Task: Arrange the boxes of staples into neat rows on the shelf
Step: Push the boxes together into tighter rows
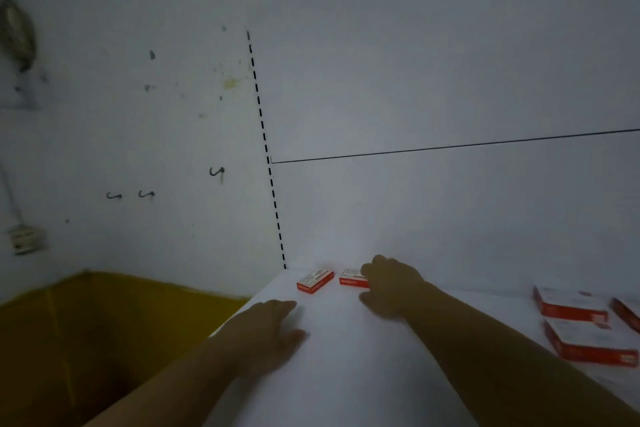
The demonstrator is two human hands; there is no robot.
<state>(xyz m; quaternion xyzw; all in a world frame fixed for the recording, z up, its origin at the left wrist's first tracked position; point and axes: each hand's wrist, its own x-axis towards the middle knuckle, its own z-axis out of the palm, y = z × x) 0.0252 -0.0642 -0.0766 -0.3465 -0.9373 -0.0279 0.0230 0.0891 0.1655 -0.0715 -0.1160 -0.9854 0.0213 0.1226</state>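
From the head camera, two small red-and-white cardboard staple boxes lie at the back-left corner of the flat white shelf (346,357), close to the rear panel. The left small box (315,281) sits skewed, its long axis running diagonally. The right small box (351,278) lies squarer, its right end hidden under the right hand (391,284), whose fingers (369,270) curl over it; whether they actually grip it cannot be told. The left hand (268,329) rests flat and released on the shelf, nearer the skewed box, which lies just beyond its fingertips. Larger red-and-white boxes (571,305) sit well apart at right.
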